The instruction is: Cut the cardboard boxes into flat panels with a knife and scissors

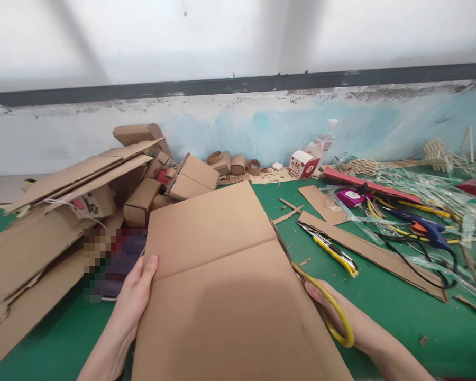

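A large creased sheet of brown cardboard [222, 280] fills the lower middle, tilted up towards me. My left hand [137, 288] grips its left edge, with the thumb on the front face and the other fingers hidden behind. At the right edge, my right hand [353, 315] is closed around a pair of scissors [316, 284] with yellow handles. The dark blades lie along the cardboard's upper right edge, and part of this hand is hidden by the sheet and the handles.
Cardboard sheets [35, 238] and cardboard boxes [194, 177] are piled at left. To the right lie a yellow utility knife [333, 254], a cardboard strip [373, 254], a blue glue gun [424, 225] and a purple tape measure [351, 197]. A wall [222, 132] runs along the back.
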The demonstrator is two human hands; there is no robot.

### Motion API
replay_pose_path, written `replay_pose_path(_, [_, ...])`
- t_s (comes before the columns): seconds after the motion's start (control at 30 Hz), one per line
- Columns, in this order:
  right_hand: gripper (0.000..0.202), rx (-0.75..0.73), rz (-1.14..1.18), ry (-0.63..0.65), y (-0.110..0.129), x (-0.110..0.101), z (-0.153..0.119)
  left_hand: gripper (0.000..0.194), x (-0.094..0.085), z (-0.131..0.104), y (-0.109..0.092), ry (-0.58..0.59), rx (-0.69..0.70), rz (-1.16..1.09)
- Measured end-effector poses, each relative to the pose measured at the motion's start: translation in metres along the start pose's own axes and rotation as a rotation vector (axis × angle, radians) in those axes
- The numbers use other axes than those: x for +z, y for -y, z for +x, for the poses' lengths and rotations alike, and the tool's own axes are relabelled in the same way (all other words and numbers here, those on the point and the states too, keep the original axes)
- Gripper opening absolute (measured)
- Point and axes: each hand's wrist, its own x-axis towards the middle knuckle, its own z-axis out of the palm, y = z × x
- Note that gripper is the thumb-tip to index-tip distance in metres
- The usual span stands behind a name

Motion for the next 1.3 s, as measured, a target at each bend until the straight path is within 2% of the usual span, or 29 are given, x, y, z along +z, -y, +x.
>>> replay_pose_path(0.2, [0.085, 0.103, -0.020, 0.041, 0.020, 0.007, -0.006, 0.076, 0.002, 0.005, 0.005, -0.001, 0.070, 0.048])
replay_pose_path(0.37, [0.089, 0.085, -0.042, 0.012, 0.016, 0.008, -0.009, 0.078, 0.007, 0.005, 0.002, 0.010, 0.058, 0.045])
replay_pose_path(0.5, [0.089, 0.052, 0.009, 0.026, 0.010, 0.009, -0.010, 0.072, 0.011, 0.002, -0.002, -0.026, 0.027, 0.018])
replay_pose_path(0.7, [0.081, 0.010, 0.017, 0.052, 0.009, 0.011, -0.009, 0.058, 0.016, -0.002, -0.006, -0.001, -0.040, 0.039])
replay_pose_path(0.8, [0.082, 0.044, 0.019, 0.030, 0.008, 0.011, -0.009, 0.054, 0.016, -0.003, -0.006, -0.004, -0.025, 0.051])
replay_pose_path(0.93, [0.084, 0.078, 0.003, -0.076, 0.007, 0.011, -0.008, 0.055, 0.014, -0.004, -0.004, -0.023, -0.008, 0.053])
replay_pose_path(1.17, [0.075, 0.054, 0.099, -0.062, 0.004, 0.016, -0.003, 0.056, 0.013, -0.004, 0.002, 0.010, -0.004, 0.048])
replay_pose_path(1.3, [0.067, -0.019, 0.127, -0.026, 0.003, 0.019, -0.005, 0.060, 0.013, -0.002, 0.005, 0.009, 0.010, 0.054])
